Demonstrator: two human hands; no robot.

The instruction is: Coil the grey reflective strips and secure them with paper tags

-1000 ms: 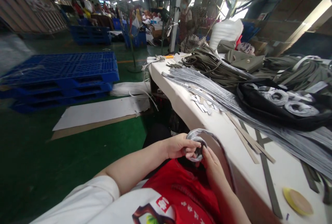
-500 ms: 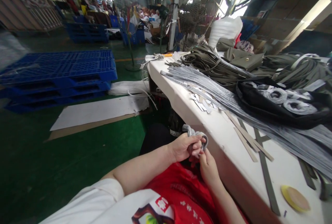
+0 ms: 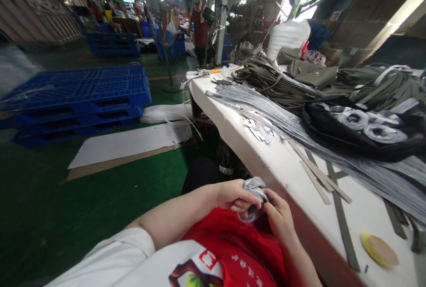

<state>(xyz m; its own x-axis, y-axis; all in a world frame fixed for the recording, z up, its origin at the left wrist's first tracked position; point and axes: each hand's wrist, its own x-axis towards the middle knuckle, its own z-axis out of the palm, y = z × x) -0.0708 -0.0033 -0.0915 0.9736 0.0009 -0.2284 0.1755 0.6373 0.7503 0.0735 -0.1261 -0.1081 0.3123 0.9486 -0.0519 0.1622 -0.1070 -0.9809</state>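
Observation:
A coil of pale grey strip (image 3: 254, 185) is held over my lap, just off the table's edge. Wrapped through and around its left side, my left hand (image 3: 234, 196) is closed on it, thumb on top. My right hand (image 3: 278, 207) pinches the coil's right side with thumb and fingers. Part of the loop hangs below my left fingers. Beside my hands is the white table (image 3: 266, 176), where a long bundle of grey strips (image 3: 293, 134) lies. Similar rolled coils (image 3: 353, 119) rest in a black cloth bag (image 3: 316, 131).
Olive straps (image 3: 266, 80), beige strips (image 3: 319, 178) and a yellow tape roll (image 3: 379, 249) lie on the table. Blue pallets (image 3: 76, 87) and a white sheet (image 3: 126, 145) are on the floor at left. A person (image 3: 199, 25) stands beyond the table near a pole.
Both hands have moved lower with the coil, which has turned so more of its loop shows. My right hand has come up on its right side. A person has appeared in the background.

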